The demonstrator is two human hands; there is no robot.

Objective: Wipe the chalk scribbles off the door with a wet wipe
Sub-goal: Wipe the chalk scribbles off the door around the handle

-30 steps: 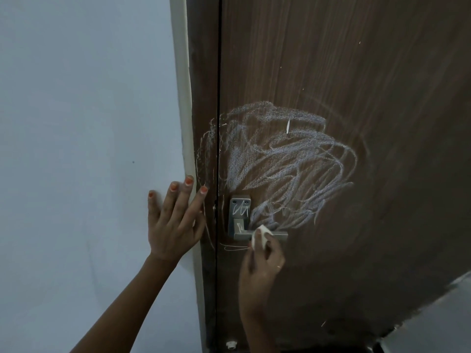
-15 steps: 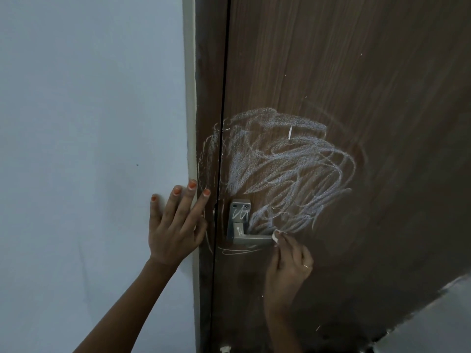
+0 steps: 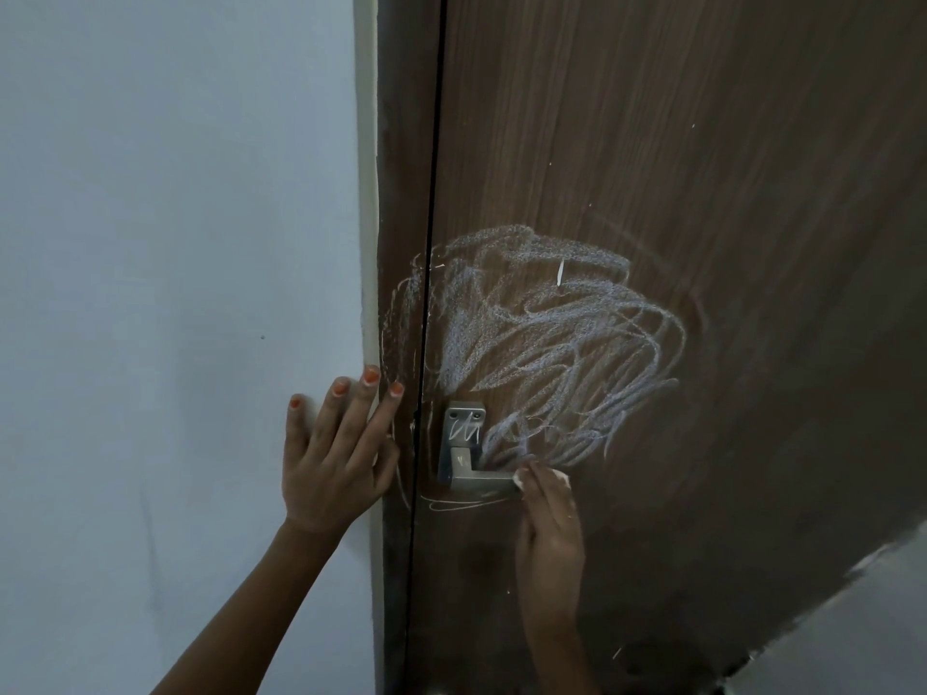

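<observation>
A dark brown wooden door (image 3: 702, 168) carries a big patch of white chalk scribbles (image 3: 547, 343) above and right of its metal lever handle (image 3: 464, 448). My right hand (image 3: 549, 524) presses a small white wet wipe (image 3: 521, 478) against the door at the tip of the lever, just under the lower edge of the scribbles; most of the wipe is hidden under the fingers. My left hand (image 3: 331, 453) lies flat with spread fingers on the wall, fingertips reaching the door frame (image 3: 399, 193).
A pale blue-white wall (image 3: 175, 243) fills the left half. Faint chalk lines also mark the frame and the area under the handle. A light floor strip (image 3: 853, 634) shows at the bottom right.
My right hand with the wipe slid rightward from the middle of the lever to its tip. The left hand stayed in place on the wall.
</observation>
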